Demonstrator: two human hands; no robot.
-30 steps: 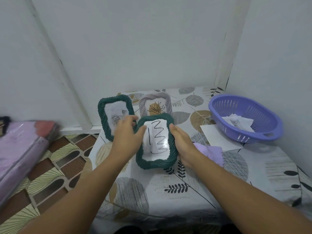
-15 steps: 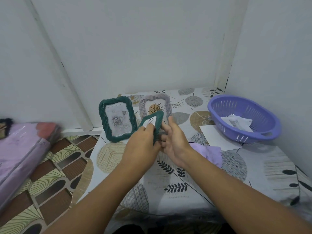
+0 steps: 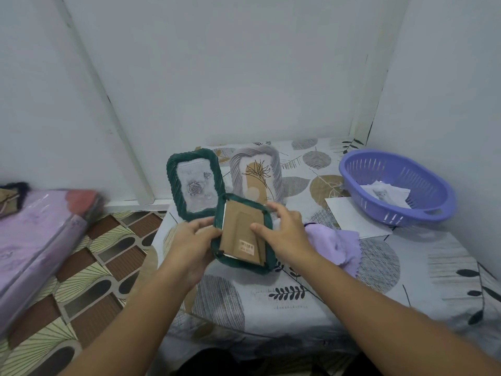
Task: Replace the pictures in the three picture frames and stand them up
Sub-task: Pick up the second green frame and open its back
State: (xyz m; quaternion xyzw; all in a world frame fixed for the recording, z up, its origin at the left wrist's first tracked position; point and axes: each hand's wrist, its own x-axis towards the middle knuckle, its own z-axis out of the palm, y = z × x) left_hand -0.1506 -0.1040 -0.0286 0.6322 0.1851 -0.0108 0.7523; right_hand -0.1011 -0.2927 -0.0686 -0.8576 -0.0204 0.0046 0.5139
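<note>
A small green picture frame (image 3: 238, 257) is held over the table with its brown cardboard back facing me. My left hand (image 3: 191, 241) grips its left edge. My right hand (image 3: 284, 232) holds its right side, thumb on the cardboard back. Behind it a second green frame (image 3: 173, 183) with a grey rose picture stands upright. Right of that stands a grey frame (image 3: 275, 169) with a line-drawn plant picture.
A purple basket (image 3: 431, 210) holding a paper picture sits at the right on a white sheet (image 3: 344, 213). A lilac cloth (image 3: 339, 245) lies beside my right hand. The leaf-patterned table (image 3: 298, 294) stands in a wall corner. A purple-wrapped mattress (image 3: 32, 234) lies on the floor at left.
The small green frame was turned over between my hands, from picture side facing me to cardboard back facing me. My right hand moved onto its back.
</note>
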